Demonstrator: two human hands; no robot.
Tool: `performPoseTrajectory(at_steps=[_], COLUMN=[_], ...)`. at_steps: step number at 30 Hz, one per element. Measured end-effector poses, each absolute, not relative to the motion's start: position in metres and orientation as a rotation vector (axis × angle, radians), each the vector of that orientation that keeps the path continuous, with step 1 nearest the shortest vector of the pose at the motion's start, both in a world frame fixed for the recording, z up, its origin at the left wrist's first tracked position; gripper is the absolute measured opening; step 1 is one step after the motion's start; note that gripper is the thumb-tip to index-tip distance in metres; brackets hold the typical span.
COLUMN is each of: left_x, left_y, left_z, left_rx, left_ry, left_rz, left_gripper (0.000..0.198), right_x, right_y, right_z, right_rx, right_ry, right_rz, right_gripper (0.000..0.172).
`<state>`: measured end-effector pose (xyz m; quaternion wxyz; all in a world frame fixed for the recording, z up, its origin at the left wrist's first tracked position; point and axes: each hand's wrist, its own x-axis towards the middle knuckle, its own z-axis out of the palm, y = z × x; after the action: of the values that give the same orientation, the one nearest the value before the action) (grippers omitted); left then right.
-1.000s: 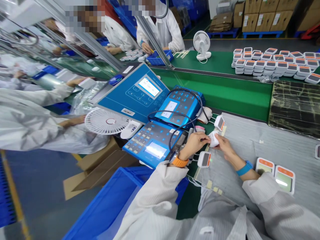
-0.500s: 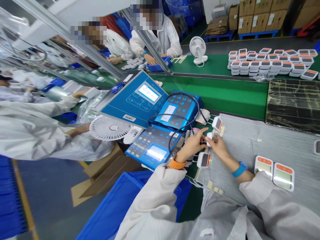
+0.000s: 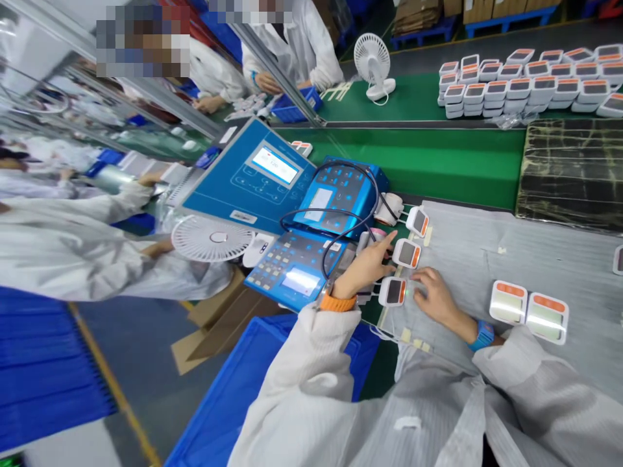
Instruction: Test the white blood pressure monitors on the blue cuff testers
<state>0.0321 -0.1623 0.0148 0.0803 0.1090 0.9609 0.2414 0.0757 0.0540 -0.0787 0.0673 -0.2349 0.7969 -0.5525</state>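
Observation:
My left hand [image 3: 365, 263], with an orange watch strap, rests its fingertips by a white device with an orange strip and dark screen [image 3: 406, 253]. That device lies face up on the grey mat [image 3: 467, 246], between two matching corded devices [image 3: 417, 222] [image 3: 392, 291]. My right hand [image 3: 435, 297], with a blue band, lies open on the mat just right of them, holding nothing. Two more devices [image 3: 528, 311] lie on the mat further right, their screens glaring. Blue test units [image 3: 341, 198] stand left of the devices, with black cables looped over them.
A large blue panel [image 3: 250, 175] and a white fan [image 3: 211, 238] sit beyond my left arm. A blue crate [image 3: 253, 389] is below it. Stacked devices [image 3: 516, 87] line the green belt [image 3: 399, 162]. Co-workers' arms and hands reach in at left and top.
The white device held between my hands now lies face up on the mat, and my hands have moved apart. The view has tilted slightly.

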Motion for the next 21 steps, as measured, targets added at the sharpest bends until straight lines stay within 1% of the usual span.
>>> performPoseTrajectory(at_steps=[1, 3, 4, 5, 7, 10, 11, 13, 17, 21], left_x=[0.041, 0.062, 0.073, 0.083, 0.099, 0.111, 0.112, 0.112, 0.11, 0.108], left_y=[-0.167, -0.176, -0.179, -0.181, -0.182, -0.179, -0.178, -0.177, -0.178, -0.176], left_z=[0.019, 0.025, 0.025, 0.024, 0.016, 0.0, -0.004, -0.009, -0.009, -0.01], left_rx=[0.291, 0.296, 0.343, 0.394, 0.434, 0.332, 0.303, 0.297, 0.316, 0.344], left_ry=[2.883, 2.868, 2.833, 2.793, 2.763, 2.868, 2.902, 2.938, 2.963, 3.015], left_rz=[0.676, 0.597, 0.583, 0.577, 0.564, 0.533, 0.539, 0.58, 0.632, 0.577], left_gripper=[0.062, 0.041, 0.034, 0.031, 0.028, 0.013, 0.012, 0.018, 0.026, 0.022], right_x=[0.078, 0.081, 0.081, 0.082, 0.084, 0.086, 0.087, 0.089, 0.096, 0.096], right_y=[0.054, 0.049, 0.045, 0.041, 0.034, 0.029, 0.029, 0.029, 0.028, 0.038], right_z=[-0.075, -0.068, -0.065, -0.063, -0.062, -0.064, -0.065, -0.066, -0.059, -0.039], right_rx=[-0.787, -0.867, -0.879, -0.88, -0.857, -0.782, -0.758, -0.719, -0.627, -0.546], right_ry=[2.417, 2.441, 2.445, 2.442, 2.409, 2.281, 2.231, 2.153, 2.094, 2.092], right_rz=[-1.574, -1.379, -1.303, -1.259, -1.29, -1.536, -1.622, -1.747, -1.829, -1.897], right_gripper=[0.038, 0.056, 0.065, 0.071, 0.073, 0.073, 0.074, 0.074, 0.07, 0.065])
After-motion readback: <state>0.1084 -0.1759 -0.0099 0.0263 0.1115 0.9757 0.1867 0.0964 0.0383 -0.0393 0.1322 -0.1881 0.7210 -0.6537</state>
